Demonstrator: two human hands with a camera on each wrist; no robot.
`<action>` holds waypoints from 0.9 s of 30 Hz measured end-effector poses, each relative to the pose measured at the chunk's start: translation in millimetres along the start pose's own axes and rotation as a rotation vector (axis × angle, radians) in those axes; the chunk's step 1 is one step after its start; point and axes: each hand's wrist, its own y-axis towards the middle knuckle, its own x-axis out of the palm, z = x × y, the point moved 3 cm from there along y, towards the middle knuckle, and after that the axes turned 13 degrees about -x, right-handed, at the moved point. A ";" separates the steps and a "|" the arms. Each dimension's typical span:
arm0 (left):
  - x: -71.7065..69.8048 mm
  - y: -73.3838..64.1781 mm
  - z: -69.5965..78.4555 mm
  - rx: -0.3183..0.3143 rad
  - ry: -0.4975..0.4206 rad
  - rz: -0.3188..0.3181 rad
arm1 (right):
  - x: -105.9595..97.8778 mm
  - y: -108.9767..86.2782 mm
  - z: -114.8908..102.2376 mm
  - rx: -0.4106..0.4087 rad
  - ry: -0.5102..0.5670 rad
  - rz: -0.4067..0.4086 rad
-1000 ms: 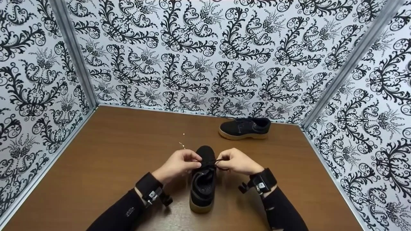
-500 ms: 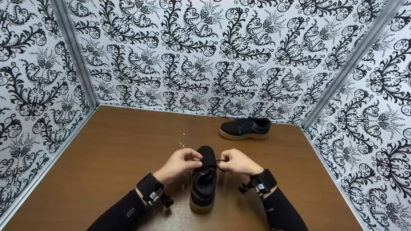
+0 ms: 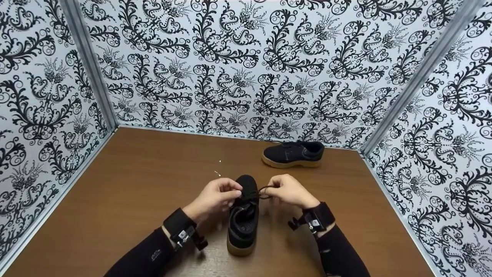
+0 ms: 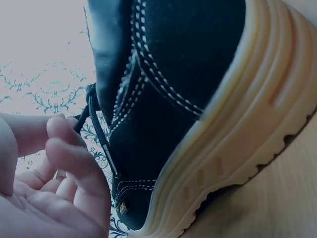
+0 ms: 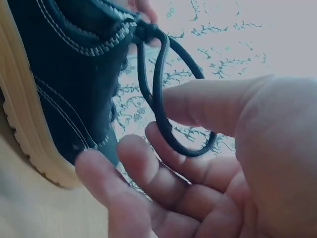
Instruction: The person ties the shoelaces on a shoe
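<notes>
A black lace-up shoe (image 3: 246, 231) with a tan sole stands at the middle of the table, toe pointing away from me. At its left side my left hand (image 3: 216, 196) pinches a shoelace (image 4: 84, 119) between thumb and index finger, beside the knot. My right hand (image 3: 290, 191) is at the shoe's right side with a lace loop (image 5: 166, 126) passing round its thumb. In the right wrist view the loop hangs slack over the palm, and the other fingers are loosely bent. The right index finger is hidden behind the thumb there.
A second black shoe (image 3: 293, 154) with a tan sole lies at the back right, near the patterned wall (image 3: 230, 69). Patterned panels with metal corner posts bound the brown table (image 3: 127, 184). Each wrist wears a black strap-on camera.
The right hand has shifted slightly up and to the right, and its fingers have loosened, with the lace loop now round the thumb. The left hand has barely moved. Both shoes stay put.
</notes>
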 end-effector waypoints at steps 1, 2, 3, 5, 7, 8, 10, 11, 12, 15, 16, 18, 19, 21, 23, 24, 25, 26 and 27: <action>0.1 -0.1 -0.3 -0.006 -0.016 -0.015 | -1.3 -0.2 0.5 0.003 -0.016 0.014; 0.2 0.1 -0.6 -0.011 -0.026 -0.027 | -2.1 -0.2 0.9 0.006 -0.036 0.024; 0.5 0.1 -0.7 -0.012 -0.031 -0.038 | -2.8 -0.2 1.3 0.007 -0.060 0.031; 0.9 0.1 -0.7 -0.010 -0.031 -0.050 | -3.7 -0.1 2.1 0.005 -0.110 0.035; 1.3 0.0 0.0 -0.003 -0.027 -0.050 | -4.3 -0.2 3.1 -0.002 -0.154 0.020; 1.6 -0.1 0.4 0.001 -0.025 -0.051 | -4.4 -0.1 3.8 -0.007 -0.174 0.010; 1.7 -0.4 1.2 0.006 -0.027 -0.056 | -5.2 -0.6 5.0 -0.007 -0.183 -0.016; 1.6 -0.6 1.7 0.010 -0.027 -0.059 | -5.8 -0.9 5.9 -0.004 -0.184 -0.027; 1.5 -0.7 2.4 0.014 -0.028 -0.062 | -6.6 -1.1 7.0 -0.002 -0.181 -0.039; 0.7 -1.7 3.4 0.022 -0.034 -0.066 | -8.1 -1.8 10.1 0.015 -0.168 -0.082; 0.5 -2.0 3.5 0.023 -0.038 -0.067 | -8.6 -2.4 10.3 0.017 -0.165 -0.098; 0.0 -2.2 3.2 0.021 -0.045 -0.065 | -9.2 -3.3 11.2 0.017 -0.162 -0.127; -0.8 -2.0 2.7 0.019 -0.051 -0.064 | -9.2 -3.7 11.2 0.015 -0.160 -0.139; -2.4 -1.7 1.9 0.011 -0.065 -0.064 | -9.1 -4.8 10.7 0.016 -0.147 -0.165; -4.4 -0.4 1.1 0.005 -0.069 -0.064 | -9.0 -5.8 10.7 0.022 -0.137 -0.183; -5.5 0.1 0.9 0.002 -0.074 -0.064 | -8.9 -6.0 10.7 0.022 -0.132 -0.189; -6.5 0.5 0.9 0.002 -0.075 -0.064 | -8.9 -6.3 10.7 0.021 -0.127 -0.194; -7.4 0.5 1.1 0.000 -0.074 -0.063 | -8.7 -6.4 10.5 0.025 -0.125 -0.199; -8.3 0.6 1.1 -0.001 -0.071 -0.063 | -8.7 -6.4 10.3 0.025 -0.126 -0.202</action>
